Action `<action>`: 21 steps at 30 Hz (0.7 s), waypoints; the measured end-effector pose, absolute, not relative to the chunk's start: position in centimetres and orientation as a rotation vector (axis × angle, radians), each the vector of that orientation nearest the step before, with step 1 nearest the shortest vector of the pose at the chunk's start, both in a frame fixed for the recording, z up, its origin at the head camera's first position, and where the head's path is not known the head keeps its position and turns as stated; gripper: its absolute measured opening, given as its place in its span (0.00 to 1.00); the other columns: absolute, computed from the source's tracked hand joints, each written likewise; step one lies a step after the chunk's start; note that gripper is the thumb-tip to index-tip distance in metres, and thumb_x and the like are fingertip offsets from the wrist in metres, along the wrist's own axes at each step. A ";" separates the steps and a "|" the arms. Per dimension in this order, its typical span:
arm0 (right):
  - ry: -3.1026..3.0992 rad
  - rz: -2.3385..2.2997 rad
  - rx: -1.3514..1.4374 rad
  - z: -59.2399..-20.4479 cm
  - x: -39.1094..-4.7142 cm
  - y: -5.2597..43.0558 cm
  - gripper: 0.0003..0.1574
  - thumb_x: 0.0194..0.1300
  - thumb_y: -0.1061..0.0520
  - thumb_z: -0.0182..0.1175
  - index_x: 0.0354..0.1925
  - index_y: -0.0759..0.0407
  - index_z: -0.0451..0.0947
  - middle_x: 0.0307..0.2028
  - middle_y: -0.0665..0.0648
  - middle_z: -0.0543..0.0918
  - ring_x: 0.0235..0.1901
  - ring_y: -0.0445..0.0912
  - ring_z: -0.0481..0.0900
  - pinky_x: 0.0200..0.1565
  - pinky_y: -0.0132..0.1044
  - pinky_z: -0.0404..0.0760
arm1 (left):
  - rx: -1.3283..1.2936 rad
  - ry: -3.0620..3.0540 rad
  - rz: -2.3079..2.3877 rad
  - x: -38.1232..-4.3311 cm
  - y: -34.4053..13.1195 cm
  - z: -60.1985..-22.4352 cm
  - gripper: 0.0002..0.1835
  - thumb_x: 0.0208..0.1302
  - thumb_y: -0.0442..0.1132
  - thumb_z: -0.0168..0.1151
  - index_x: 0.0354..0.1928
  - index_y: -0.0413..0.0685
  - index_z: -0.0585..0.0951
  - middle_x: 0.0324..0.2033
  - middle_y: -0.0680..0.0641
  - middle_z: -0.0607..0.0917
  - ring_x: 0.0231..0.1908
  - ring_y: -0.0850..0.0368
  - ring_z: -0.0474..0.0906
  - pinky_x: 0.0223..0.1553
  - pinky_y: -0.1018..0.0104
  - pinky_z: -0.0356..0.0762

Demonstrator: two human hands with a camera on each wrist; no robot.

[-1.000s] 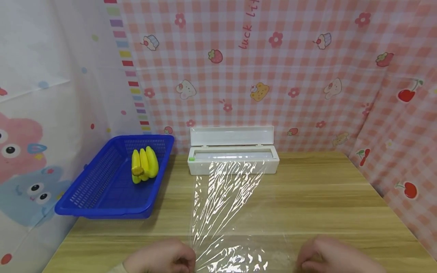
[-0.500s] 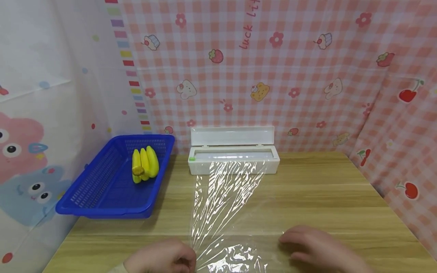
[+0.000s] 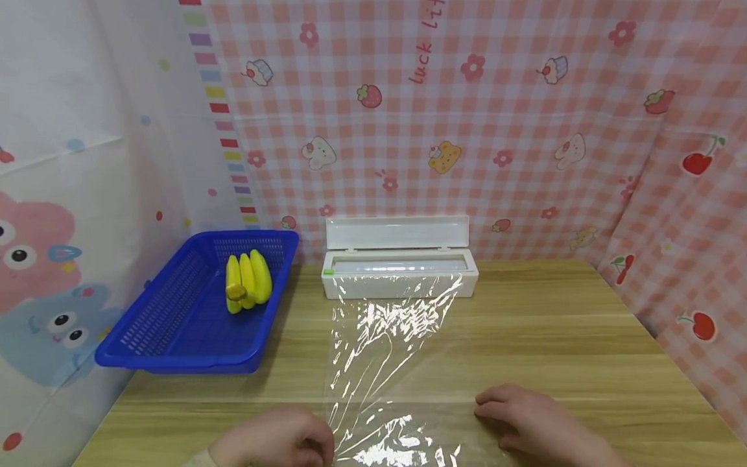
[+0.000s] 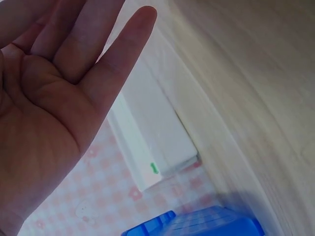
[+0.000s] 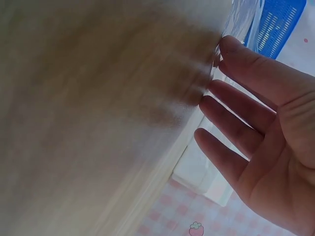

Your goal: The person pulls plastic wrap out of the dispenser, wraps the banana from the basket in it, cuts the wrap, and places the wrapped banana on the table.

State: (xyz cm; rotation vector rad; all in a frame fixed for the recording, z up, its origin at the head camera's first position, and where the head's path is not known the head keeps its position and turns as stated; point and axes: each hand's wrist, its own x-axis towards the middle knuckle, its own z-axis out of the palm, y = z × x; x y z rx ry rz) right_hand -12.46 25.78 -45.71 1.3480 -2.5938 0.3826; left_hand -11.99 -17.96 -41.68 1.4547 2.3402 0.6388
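A sheet of clear plastic wrap (image 3: 397, 370) runs from a white wrap dispenser box (image 3: 403, 285) toward me over the wooden table, crinkled and shiny. My left hand (image 3: 277, 438) pinches its near left side, and creases fan out from there. In the left wrist view the little finger of my left hand (image 4: 54, 98) is stretched out while the pinching tips are out of frame. At the sheet's right edge, my right hand (image 3: 531, 418) lies low with fingertips touching the film. The right wrist view shows these fingers (image 5: 231, 123) spread and fairly straight.
A blue plastic basket (image 3: 181, 360) stands at the left, with a bunch of yellow bananas (image 3: 251, 279) inside. The box's white lid (image 3: 397, 233) is raised against the pink checked cloth (image 3: 397, 130) behind. A green tab (image 3: 328, 272) sits at the box's left end.
My right hand has moved left and slightly away from me along the film's right edge, its curled fingers straightening. The film's creases near the box have loosened. My left hand stays nearly still.
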 end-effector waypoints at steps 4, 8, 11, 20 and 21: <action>-2.550 0.389 1.335 -45.9 -12.4 25.8 0.28 0.40 0.62 0.74 0.44 0.48 0.82 0.47 0.47 0.81 0.44 0.43 0.79 0.40 0.39 0.81 | 1.451 2.329 0.680 -12.1 -18.1 -41.4 0.06 0.61 0.32 0.66 0.37 0.53 0.86 0.32 0.67 0.82 0.34 0.79 0.73 0.36 0.85 0.72; -2.574 0.390 1.326 -45.9 -12.2 26.1 0.28 0.43 0.61 0.75 0.47 0.50 0.83 0.48 0.49 0.81 0.46 0.44 0.79 0.40 0.41 0.82 | 1.499 2.333 0.704 -12.3 -18.3 -41.4 0.08 0.61 0.32 0.66 0.41 0.50 0.87 0.34 0.64 0.84 0.34 0.79 0.74 0.37 0.85 0.72; -2.567 0.396 1.334 -45.9 -12.1 26.2 0.29 0.43 0.61 0.76 0.48 0.51 0.82 0.48 0.49 0.81 0.46 0.45 0.80 0.41 0.42 0.82 | 1.521 2.349 0.712 -12.5 -18.5 -41.4 0.10 0.61 0.32 0.67 0.44 0.48 0.87 0.34 0.63 0.85 0.35 0.79 0.74 0.37 0.85 0.72; -2.581 0.426 1.345 -46.0 -12.1 26.3 0.31 0.43 0.63 0.75 0.49 0.51 0.82 0.49 0.50 0.81 0.47 0.46 0.79 0.42 0.43 0.82 | 1.478 2.415 0.737 -12.9 -19.0 -40.3 0.12 0.60 0.32 0.67 0.47 0.45 0.85 0.34 0.59 0.86 0.35 0.75 0.77 0.37 0.81 0.76; -2.586 0.427 1.343 -46.0 -12.1 26.4 0.31 0.43 0.63 0.75 0.49 0.51 0.82 0.49 0.51 0.81 0.48 0.46 0.79 0.42 0.43 0.82 | 1.474 2.424 0.734 -13.0 -19.0 -40.2 0.12 0.60 0.32 0.67 0.47 0.45 0.85 0.35 0.59 0.86 0.35 0.75 0.77 0.37 0.80 0.76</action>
